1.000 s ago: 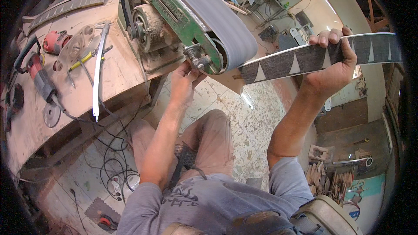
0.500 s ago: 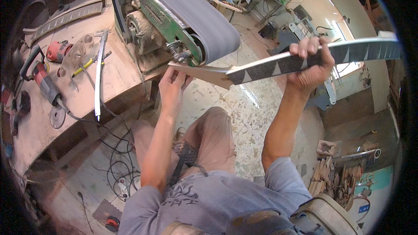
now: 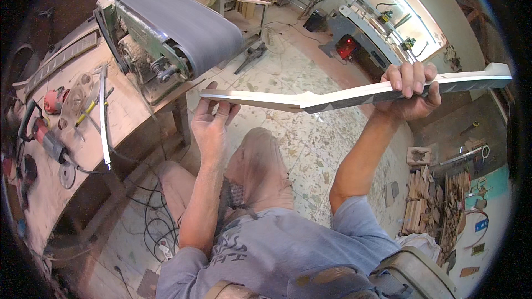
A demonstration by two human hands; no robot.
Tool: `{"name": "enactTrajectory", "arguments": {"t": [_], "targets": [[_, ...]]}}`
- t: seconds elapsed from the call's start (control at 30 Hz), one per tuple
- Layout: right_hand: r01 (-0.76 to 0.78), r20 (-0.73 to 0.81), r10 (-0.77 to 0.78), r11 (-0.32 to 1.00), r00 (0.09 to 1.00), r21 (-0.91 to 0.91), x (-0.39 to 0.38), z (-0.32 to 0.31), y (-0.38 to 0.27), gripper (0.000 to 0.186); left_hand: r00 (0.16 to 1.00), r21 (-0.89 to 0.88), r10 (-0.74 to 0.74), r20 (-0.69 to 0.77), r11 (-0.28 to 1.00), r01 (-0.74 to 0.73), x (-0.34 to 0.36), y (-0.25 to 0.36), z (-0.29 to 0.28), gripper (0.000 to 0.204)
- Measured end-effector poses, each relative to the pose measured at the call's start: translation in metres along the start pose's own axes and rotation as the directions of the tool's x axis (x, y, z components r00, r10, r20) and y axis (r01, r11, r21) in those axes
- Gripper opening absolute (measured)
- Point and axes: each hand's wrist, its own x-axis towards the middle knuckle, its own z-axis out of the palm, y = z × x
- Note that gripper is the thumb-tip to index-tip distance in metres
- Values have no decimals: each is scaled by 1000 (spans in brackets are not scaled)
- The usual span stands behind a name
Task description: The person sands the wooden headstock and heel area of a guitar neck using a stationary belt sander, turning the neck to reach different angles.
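A guitar neck (image 3: 338, 101) stretches across in front of me, its pale wooden edge up and its dark fretboard with light triangular inlays turned partly down. My right hand (image 3: 409, 93) is closed round the neck toward its thick heel end at the right. At the other end, the fingers of my left hand (image 3: 210, 127) grip the flat, pale headstock from below. Just beyond that end stands a green belt sander (image 3: 172, 30) with a wide grey belt; the headstock is apart from it, with a gap between.
On the workbench (image 3: 61, 155) at left lie an angle grinder (image 3: 50, 138), a red power tool (image 3: 54, 101), a caliper-like metal tool (image 3: 103, 116) and another slotted strip (image 3: 61, 63). Cables (image 3: 149, 216) coil on the floor. Wood offcuts (image 3: 424, 202) are stacked at right.
The guitar neck has come away from under the sander's belt end and rolled so its pale edge faces up. Both hands keep their hold. My view has shifted right.
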Motion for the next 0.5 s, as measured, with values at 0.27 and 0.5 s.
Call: {"name": "enactTrajectory", "arguments": {"t": [0.27, 0.5], "targets": [[-24, -141, 5, 991, 990, -135, 20, 41, -32, 20, 992, 26, -82, 98, 996, 80, -1, -3, 12, 44], [-63, -228, 3, 964, 974, -257, 47, 65, -50, 19, 975, -2, -145, 171, 989, 147, -2, 6, 21, 50]]}}
